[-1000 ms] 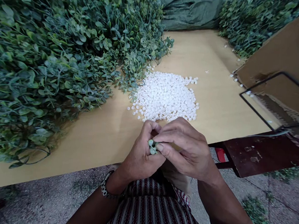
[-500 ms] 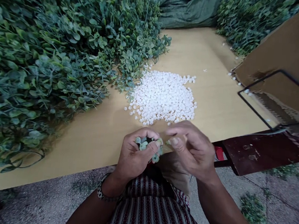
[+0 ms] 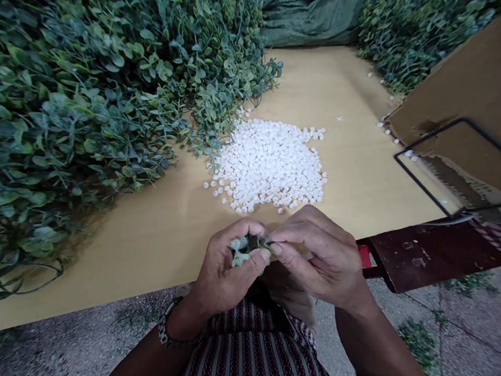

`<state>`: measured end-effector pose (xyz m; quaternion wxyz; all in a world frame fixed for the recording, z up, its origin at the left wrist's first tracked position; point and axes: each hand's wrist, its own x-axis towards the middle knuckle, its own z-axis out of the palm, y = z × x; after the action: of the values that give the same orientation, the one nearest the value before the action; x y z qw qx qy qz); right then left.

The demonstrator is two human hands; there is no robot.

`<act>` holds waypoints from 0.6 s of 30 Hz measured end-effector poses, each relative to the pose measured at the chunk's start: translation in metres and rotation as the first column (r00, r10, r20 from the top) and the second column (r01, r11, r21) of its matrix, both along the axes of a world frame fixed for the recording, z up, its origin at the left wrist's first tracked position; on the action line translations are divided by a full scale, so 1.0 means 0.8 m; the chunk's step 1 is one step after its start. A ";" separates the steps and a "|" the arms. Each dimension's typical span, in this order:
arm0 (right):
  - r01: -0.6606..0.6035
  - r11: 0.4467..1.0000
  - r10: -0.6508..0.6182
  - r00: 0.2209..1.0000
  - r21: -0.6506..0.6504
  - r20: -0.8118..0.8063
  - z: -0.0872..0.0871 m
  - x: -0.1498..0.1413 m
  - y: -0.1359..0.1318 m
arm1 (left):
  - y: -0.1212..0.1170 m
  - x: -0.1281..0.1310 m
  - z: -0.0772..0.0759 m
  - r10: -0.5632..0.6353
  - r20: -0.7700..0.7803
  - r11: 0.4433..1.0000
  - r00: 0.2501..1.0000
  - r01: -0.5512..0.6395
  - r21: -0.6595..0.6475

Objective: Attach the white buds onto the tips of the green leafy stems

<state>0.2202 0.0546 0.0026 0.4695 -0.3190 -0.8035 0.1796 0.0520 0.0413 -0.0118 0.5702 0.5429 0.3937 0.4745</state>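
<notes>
My left hand (image 3: pixel 225 268) is curled around a small bunch of pale green artificial leaves (image 3: pixel 244 248), just past the near edge of the yellow table (image 3: pixel 157 232). My right hand (image 3: pixel 319 256) meets it from the right, thumb and fingers pinched at the leaf bunch. Both hands hover over my lap, which is covered in striped fabric (image 3: pixel 256 354). A heap of small white plastic pieces (image 3: pixel 270 166) lies on the table just beyond my hands.
A big pile of artificial green foliage (image 3: pixel 82 95) fills the table's left side. More foliage (image 3: pixel 407 32) and a green cloth (image 3: pixel 311 13) lie at the back. A cardboard box (image 3: pixel 476 97) and a black wire frame (image 3: pixel 460 167) stand at the right, above a dark red bench (image 3: pixel 425 252).
My hands came apart for a moment, the left one showing the leaf bunch, and have now closed together again on it. The view shifted slightly.
</notes>
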 end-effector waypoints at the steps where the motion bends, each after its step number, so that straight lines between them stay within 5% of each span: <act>1: -0.002 1.000 0.002 1.000 -0.001 0.015 0.000 -0.002 0.000 | 0.000 0.000 -0.001 -0.008 0.004 1.000 1.000 0.008 0.000; 6: -0.030 0.999 0.030 0.999 -0.011 0.044 -0.002 -0.003 -0.001 | 0.000 0.001 -0.004 -0.024 0.076 0.999 0.997 0.021 0.036; 18: 0.073 0.992 -0.076 0.997 0.101 0.025 -0.016 0.006 -0.005 | 0.003 0.008 0.006 0.062 -0.058 0.994 0.996 -0.056 0.092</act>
<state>0.2249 0.0506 -0.0103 0.4795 -0.3273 -0.8058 0.1169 0.0582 0.0434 -0.0073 0.5186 0.5705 0.4050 0.4915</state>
